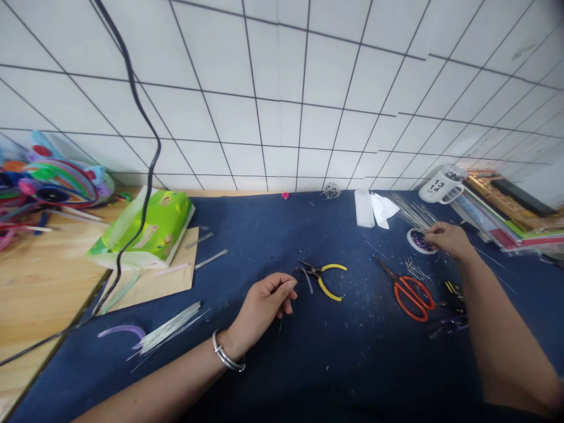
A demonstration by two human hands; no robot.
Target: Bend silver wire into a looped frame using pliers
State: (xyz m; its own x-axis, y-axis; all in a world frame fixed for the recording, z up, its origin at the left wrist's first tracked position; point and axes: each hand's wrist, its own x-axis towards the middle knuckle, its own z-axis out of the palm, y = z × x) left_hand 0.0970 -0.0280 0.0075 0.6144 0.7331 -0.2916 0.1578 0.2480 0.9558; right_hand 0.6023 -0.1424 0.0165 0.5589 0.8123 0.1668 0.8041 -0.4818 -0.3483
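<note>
My left hand (268,296), with a silver bangle at the wrist, is pinched closed around a thin wire (291,305) whose ends stick out past the fingers. Just right of it lie pliers with yellow handles (331,285), their dark jaws pointing left. At the far right my right hand (446,238) reaches over a small round white dish (412,242) of tiny dark and pink beads. Its fingertips are together at the dish's right rim; whether a bead is between them is too small to see. Scissors with orange handles (412,294) lie nearer me, below the dish.
Thin wires lie in a bundle (171,326) at left and in another (409,208) behind the dish. A green tissue pack (163,226) stands at left, crossed by a black cable (152,170). A white mug (440,188) and stacked books (506,208) stand back right, against the tiled wall.
</note>
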